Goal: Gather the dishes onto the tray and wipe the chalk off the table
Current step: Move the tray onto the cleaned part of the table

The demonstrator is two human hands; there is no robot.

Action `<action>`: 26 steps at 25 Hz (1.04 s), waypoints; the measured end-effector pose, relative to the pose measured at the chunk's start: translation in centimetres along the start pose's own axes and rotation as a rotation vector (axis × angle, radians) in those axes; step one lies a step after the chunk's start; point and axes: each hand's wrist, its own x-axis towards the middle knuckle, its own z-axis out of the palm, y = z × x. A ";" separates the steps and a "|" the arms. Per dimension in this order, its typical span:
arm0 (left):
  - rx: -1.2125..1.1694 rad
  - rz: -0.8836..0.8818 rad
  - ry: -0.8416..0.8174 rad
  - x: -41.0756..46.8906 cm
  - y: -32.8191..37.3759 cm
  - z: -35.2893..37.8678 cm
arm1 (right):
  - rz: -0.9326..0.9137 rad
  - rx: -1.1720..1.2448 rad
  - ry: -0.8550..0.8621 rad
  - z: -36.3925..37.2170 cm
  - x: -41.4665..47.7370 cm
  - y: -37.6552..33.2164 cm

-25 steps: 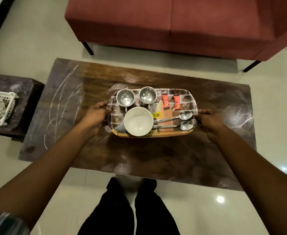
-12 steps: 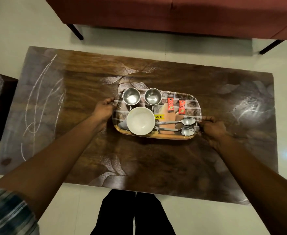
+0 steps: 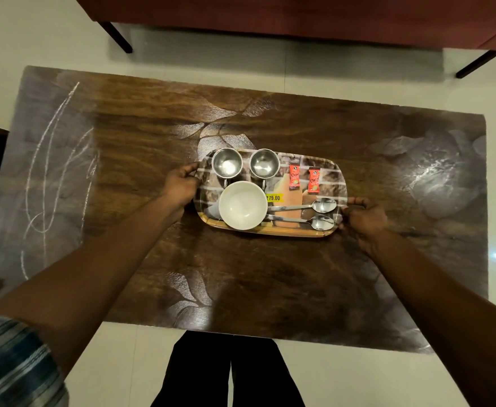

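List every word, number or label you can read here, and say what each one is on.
"79.00": on the yellow sticker stuck to the tray; the mark before it is unclear.
Left sachet: a script word, too blurred to read.
Right sachet: the same script, too blurred to read.
I can make out no other text.

Home living room: red sofa [image 3: 299, 16] behind low wooden coffee table [image 3: 270, 274], tiled floor [image 3: 35, 39]

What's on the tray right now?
Two steel cups, a white bowl, two spoons, two red sachets, a yellow price sticker. The bowl hides the spoon handles' ends and the tray beneath it.
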 end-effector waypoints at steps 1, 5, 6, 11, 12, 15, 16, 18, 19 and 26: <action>0.013 0.004 0.003 0.0 -0.1 0.0 | 0.003 -0.002 0.002 0.1 0.1 0.1; 0.016 0.030 -0.003 0.2 -0.9 0.1 | 0.010 0.017 0.006 0.3 0.4 0.6; 0.023 0.036 -0.003 0.3 -1.1 0.1 | 0.011 0.023 0.003 0.4 0.5 0.7; 0.067 0.071 0.025 0.9 -1.9 0.3 | -0.003 -0.011 0.002 0.4 0.9 1.2; 0.072 0.074 0.025 0.9 -2.0 0.2 | -0.005 -0.013 0.002 0.4 1.0 1.3; 0.151 0.120 0.045 0.7 -2.0 0.1 | 0.000 -0.017 0.001 0.2 0.7 1.2; 0.226 0.147 0.072 0.5 -1.8 -0.3 | 0.005 -0.026 0.005 0.1 0.5 1.2; 0.354 0.164 0.158 0.2 -1.5 -1.4 | -0.012 -0.076 0.029 -0.1 -0.4 1.0; 0.342 0.141 0.202 0.0 -1.2 -2.4 | -0.058 -0.156 0.061 -0.1 -1.0 0.8; -0.184 0.113 0.390 -6.5 0.4 -12.8 | -0.624 -0.264 0.182 3.7 -9.6 -1.0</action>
